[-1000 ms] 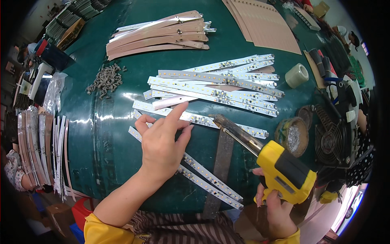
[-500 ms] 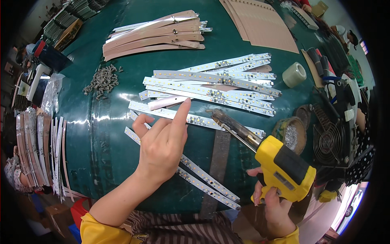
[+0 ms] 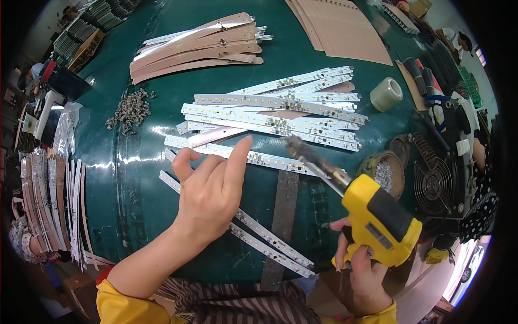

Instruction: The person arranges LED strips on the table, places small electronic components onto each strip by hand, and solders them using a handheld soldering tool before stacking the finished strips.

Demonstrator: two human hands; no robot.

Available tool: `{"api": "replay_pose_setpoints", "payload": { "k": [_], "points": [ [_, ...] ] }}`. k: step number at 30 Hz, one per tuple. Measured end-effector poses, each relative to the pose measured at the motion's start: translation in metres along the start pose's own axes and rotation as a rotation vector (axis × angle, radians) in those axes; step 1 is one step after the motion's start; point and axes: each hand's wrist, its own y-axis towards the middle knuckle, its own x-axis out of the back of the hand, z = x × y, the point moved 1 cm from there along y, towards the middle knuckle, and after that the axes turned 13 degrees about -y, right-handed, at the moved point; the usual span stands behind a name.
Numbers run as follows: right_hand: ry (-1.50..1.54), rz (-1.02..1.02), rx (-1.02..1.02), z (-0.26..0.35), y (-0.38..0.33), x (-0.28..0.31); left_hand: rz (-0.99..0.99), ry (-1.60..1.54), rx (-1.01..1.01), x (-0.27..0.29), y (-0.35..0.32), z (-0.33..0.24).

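Observation:
My left hand (image 3: 208,197) is over the table's middle with its back up. Its index finger points up and the other fingers bend, their tips and whatever they may hold hidden. Behind it lies an LED strip (image 3: 275,160) on the green table. Two more LED strips (image 3: 272,237) slant from under the hand toward the near edge. My right hand (image 3: 364,270) grips a yellow and black soldering gun (image 3: 383,218) by its handle. The gun's dark, blurred tip hangs near the LED strip's right part, and I cannot tell whether it touches.
Piled LED strips (image 3: 275,116) lie behind my hands, brown-backed strips (image 3: 199,51) farther back. Small metal parts (image 3: 129,110) sit at left, a white roll (image 3: 386,94) at right. A round container (image 3: 396,186) of silvery bits stands beside a fan (image 3: 434,186). A dark flat bar (image 3: 280,227) crosses near me.
The view has shifted slightly. The soldering gun has moved a little to the right relative to my left hand, its tip now blurred. Both hands keep nearly the same pose.

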Motion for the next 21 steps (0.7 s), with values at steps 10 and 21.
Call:
{"api": "replay_pose_setpoints", "payload": {
  "k": [10,21],
  "points": [
    [0.255,-0.073,0.047,0.017,0.021,-0.007,-0.093,-0.357,0.160,-0.010,0.004,0.022],
    [0.076,-0.189,0.266,-0.020,0.002,0.010,0.035,-0.987,0.214,-0.035,0.001,0.012]
  ]
}}
